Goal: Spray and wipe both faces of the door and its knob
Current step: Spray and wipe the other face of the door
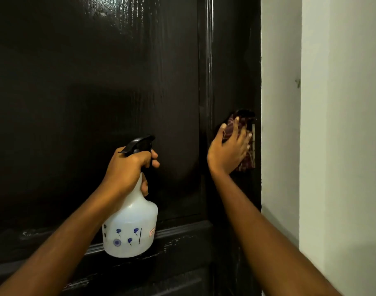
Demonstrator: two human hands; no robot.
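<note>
A white spray bottle (132, 227) is gripped at its neck by the left hand (127, 165), fingers (155, 155) curled round it, before the dark, glossy door (76, 82). Near the door's right edge, a patterned cloth (245, 162) is pressed flat by the right hand (227, 152), fingers spread. A pale wall (332, 124) is seen alongside.
</note>
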